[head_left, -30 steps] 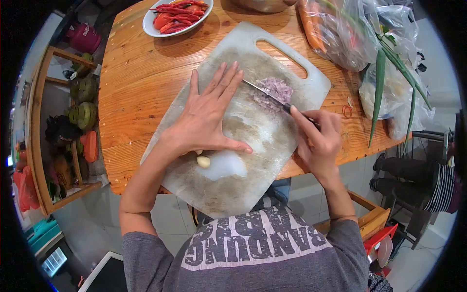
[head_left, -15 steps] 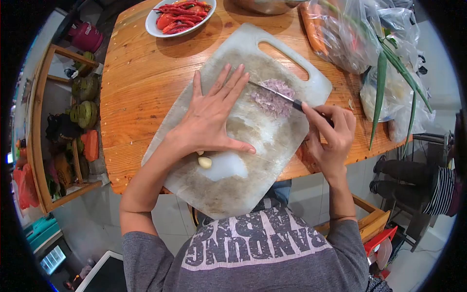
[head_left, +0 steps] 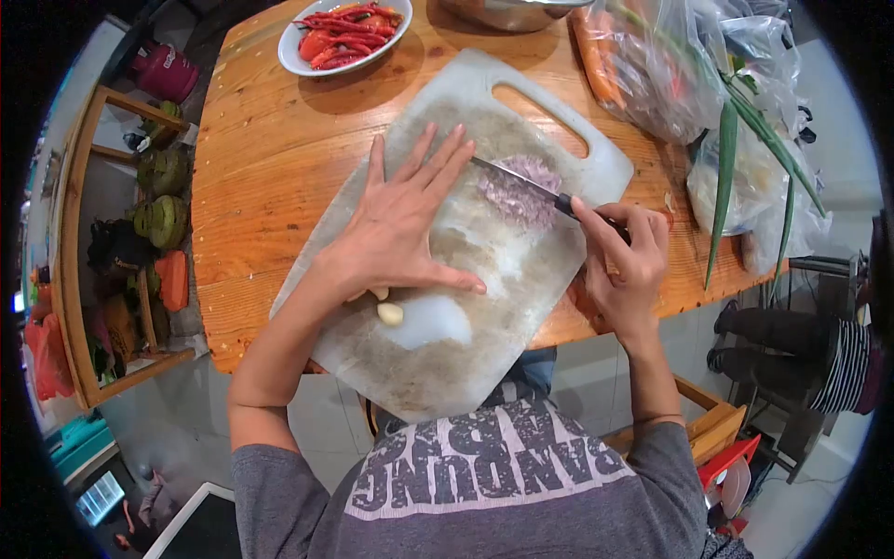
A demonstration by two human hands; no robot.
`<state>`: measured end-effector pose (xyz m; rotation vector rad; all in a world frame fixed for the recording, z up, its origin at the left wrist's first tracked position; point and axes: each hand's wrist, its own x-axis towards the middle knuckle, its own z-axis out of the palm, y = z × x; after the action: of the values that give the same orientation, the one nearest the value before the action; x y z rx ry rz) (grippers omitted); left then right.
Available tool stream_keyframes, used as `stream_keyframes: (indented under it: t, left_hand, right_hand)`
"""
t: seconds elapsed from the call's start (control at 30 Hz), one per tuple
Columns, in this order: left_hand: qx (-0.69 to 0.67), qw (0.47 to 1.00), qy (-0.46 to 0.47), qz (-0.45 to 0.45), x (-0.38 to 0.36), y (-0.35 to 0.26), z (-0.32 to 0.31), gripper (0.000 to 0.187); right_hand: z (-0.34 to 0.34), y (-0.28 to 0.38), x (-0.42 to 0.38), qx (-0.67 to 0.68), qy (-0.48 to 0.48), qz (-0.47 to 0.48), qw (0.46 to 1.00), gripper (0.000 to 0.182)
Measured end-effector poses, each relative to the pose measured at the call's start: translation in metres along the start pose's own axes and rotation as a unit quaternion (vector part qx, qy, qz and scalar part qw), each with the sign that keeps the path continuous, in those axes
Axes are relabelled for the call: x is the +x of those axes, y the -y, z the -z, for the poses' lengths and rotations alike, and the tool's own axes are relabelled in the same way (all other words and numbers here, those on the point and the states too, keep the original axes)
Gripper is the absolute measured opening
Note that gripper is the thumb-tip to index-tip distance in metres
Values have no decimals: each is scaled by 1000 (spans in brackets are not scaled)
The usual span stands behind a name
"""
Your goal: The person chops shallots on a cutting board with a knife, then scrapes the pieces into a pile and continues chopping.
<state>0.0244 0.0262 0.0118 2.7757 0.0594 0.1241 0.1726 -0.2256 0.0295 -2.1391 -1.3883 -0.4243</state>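
Observation:
A worn white cutting board (head_left: pixel 410 377) lies at an angle over the table's near edge. My left hand (head_left: pixel 400 219) is spread on it, fingers apart, with the fingertips by the tip of the knife (head_left: pixel 512 175). The knife's black handle is in my right hand (head_left: pixel 629 270), fingers wrapped round it. Its blade lies across a mound of finely chopped purple-white pieces (head_left: pixel 533 203), which look like shallot or onion. Close to my left wrist sits a peeled garlic clove (head_left: pixel 390 314), with more cloves partly hidden under the wrist.
On the wooden table (head_left: pixel 247 205) stand a white bowl of red chillies and tomatoes (head_left: pixel 291 61) and a metal bowl (head_left: pixel 517 13). Plastic bags (head_left: pixel 666 84) with carrots lie at the right, with long green leaves (head_left: pixel 726 177) hanging over. A wooden shelf (head_left: pixel 70 279) with vegetables is at left.
The blade and my right hand have shifted slightly left. More of the garlic beside my left wrist shows. A person has come into sight at the lower left.

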Motion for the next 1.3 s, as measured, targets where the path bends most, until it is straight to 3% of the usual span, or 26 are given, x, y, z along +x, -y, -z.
stream_keyframes:
  t: [0.27, 0.3, 0.4, 0.7, 0.9, 1.0, 1.17, 1.3]
  left_hand:
    - [-20, 999, 15, -27, -3, 0, 2, 147]
    - [-20, 999, 13, -32, -2, 2, 3, 147]
    - [-23, 999, 19, -41, -5, 4, 2, 147]
    - [-23, 999, 15, -28, -3, 5, 4, 146]
    - [-15, 999, 7, -31, -3, 6, 3, 144]
    - [-13, 999, 20, -29, -4, 0, 1, 145]
    - [-17, 999, 18, -21, -4, -1, 2, 146]
    - [-21, 1000, 9, -21, -6, 1, 0, 146]
  right_hand:
    - [23, 31, 2, 2, 31, -8, 999, 48]
    - [21, 36, -4, 50, 33, -13, 998, 47]
    - [18, 47, -12, 96, 54, -91, 990, 49]
    - [0, 20, -18, 115, 14, -33, 993, 45]
    - [9, 20, -9, 26, 3, 8, 1000, 41]
    - [-4, 11, -13, 38, 22, -25, 999, 38]
    - [9, 12, 0, -20, 2, 35, 999, 38]
    - [11, 13, -1, 7, 3, 44, 999, 37]
